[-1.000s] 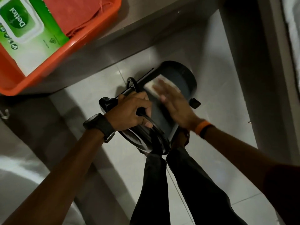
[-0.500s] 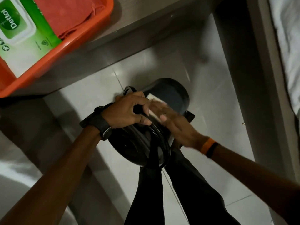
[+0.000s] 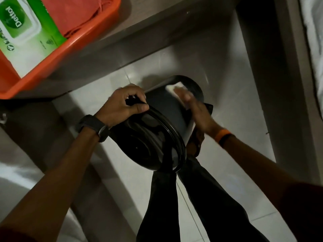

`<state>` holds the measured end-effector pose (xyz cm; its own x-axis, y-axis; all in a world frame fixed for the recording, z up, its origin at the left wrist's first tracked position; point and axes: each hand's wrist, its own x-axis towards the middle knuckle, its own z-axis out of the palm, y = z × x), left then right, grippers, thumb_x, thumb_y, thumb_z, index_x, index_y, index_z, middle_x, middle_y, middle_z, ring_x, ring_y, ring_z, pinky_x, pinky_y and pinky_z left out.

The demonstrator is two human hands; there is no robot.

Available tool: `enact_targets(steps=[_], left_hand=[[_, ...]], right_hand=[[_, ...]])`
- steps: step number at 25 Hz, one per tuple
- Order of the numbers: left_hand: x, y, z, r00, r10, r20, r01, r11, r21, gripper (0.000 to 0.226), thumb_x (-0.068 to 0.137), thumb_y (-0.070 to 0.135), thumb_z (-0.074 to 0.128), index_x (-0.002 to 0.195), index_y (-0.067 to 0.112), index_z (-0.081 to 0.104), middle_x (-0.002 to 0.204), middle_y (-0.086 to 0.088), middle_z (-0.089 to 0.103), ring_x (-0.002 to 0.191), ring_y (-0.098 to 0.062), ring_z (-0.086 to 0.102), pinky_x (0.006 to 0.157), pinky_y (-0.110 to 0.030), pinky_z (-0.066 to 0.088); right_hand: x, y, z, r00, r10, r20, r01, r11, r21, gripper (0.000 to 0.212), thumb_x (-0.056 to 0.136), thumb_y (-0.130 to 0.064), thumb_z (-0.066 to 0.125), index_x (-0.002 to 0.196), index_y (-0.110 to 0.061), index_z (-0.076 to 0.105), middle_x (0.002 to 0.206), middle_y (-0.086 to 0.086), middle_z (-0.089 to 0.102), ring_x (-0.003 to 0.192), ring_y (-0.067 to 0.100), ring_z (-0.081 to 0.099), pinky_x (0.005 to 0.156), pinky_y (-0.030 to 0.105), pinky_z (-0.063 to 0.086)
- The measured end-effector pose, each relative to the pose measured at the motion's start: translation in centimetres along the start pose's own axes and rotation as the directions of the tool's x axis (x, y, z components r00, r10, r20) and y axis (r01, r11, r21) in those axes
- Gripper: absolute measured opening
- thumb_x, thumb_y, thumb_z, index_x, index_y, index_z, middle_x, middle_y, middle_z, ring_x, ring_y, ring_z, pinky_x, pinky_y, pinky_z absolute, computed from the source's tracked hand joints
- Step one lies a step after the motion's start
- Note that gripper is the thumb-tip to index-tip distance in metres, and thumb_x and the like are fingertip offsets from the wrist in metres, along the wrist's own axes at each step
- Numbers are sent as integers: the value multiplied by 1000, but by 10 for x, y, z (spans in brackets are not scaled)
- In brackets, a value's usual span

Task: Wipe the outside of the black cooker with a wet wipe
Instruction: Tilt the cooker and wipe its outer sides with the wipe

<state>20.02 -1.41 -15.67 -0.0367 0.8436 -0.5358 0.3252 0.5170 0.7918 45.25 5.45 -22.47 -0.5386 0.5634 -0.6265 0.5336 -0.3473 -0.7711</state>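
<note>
R hand [image 3: 195, 110] pressing wet wipe [image 3: 172, 89] on black cooker [image 3: 167, 112], L hand [image 3: 122, 105] gripping rim

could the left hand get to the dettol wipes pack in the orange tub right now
Probably not as things stand: the left hand is clamped on the black cooker, holding it tilted. Nothing blocks the way to the wipes pack in the orange tub.

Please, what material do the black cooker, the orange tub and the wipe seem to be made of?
Black cooker: matte dark body, probably painted metal or plastic; its lid side shines glossy.
Orange tub: smooth moulded plastic, by its thick rounded rim.
Wipe: thin white non-woven sheet, lying flat under the right hand.
</note>
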Motion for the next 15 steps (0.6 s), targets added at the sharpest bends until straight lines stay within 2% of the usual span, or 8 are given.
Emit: enact_targets(steps=[2, 3, 5, 7, 9, 12, 14, 15], left_hand=[[-7, 0, 14, 933, 95, -346, 36, 934, 354, 16, 91, 30, 68, 102, 18, 68, 125, -11, 59, 123, -32, 49, 106, -53, 34], [-10, 4, 27, 886, 224, -406, 44, 831, 555, 21, 93, 38, 62, 110, 25, 66, 132, -5, 56, 131, -32, 44, 110, -53, 29], [-12, 12, 63, 857, 508, -90, -232, 537, 811, 23, 97, 36, 52, 112, 25, 65, 128, -2, 63, 131, -30, 50, 114, -57, 31], [-10, 19, 88, 733, 657, 176, -491, 333, 805, 15, 97, 28, 55, 94, 17, 65, 92, -4, 72, 99, -29, 67, 103, -49, 49], [0, 25, 94, 692, 716, 93, -458, 336, 823, 19, 97, 25, 57, 80, 15, 57, 68, -5, 64, 74, -27, 63, 83, -40, 54], [0, 29, 89, 786, 606, -122, -257, 500, 827, 38, 99, 24, 49, 64, 13, 60, 64, -4, 63, 74, -24, 57, 79, -40, 37], [-5, 25, 86, 834, 486, -262, -143, 649, 747, 44, 99, 24, 47, 56, 15, 52, 57, -4, 56, 68, -25, 53, 79, -40, 33], [-8, 24, 84, 848, 423, -319, -94, 713, 694, 46, 98, 24, 48, 53, 18, 45, 53, -1, 49, 64, -25, 50, 78, -40, 33]], right_hand=[[37, 6, -27, 951, 281, -126, -276, 960, 55, 59, 108, -54, 25, 161, -28, 29, 168, 3, 34, 155, 24, 32, 128, 49, 25], [50, 9, -34, 932, 346, -112, -340, 938, 64, 62, 108, -56, 23, 162, -26, 26, 166, 7, 36, 153, 29, 35, 126, 51, 29], [62, 7, -35, 939, 341, -38, -337, 937, 90, 63, 107, -58, 22, 161, -26, 27, 160, 9, 42, 148, 32, 41, 124, 51, 32], [57, -2, -26, 964, 264, -39, -255, 956, 147, 60, 108, -55, 26, 159, -25, 34, 154, 4, 47, 147, 29, 43, 124, 50, 32], [32, -11, -9, 986, 159, -56, -144, 968, 206, 54, 108, -52, 29, 156, -31, 41, 161, 2, 43, 152, 23, 38, 127, 47, 27], [-46, -9, 39, 1000, -8, -4, 9, 970, 241, 44, 101, -63, 34, 135, -49, 58, 157, -9, 51, 150, 16, 42, 126, 42, 33], [-70, -3, 50, 992, -129, -17, 130, 981, 142, 44, 103, -64, 30, 145, -60, 42, 159, -31, 38, 154, -2, 29, 130, 32, 23], [-61, 4, 41, 987, -153, -43, 156, 984, 87, 47, 107, -56, 28, 153, -53, 34, 165, -28, 29, 157, -2, 21, 131, 34, 18]])
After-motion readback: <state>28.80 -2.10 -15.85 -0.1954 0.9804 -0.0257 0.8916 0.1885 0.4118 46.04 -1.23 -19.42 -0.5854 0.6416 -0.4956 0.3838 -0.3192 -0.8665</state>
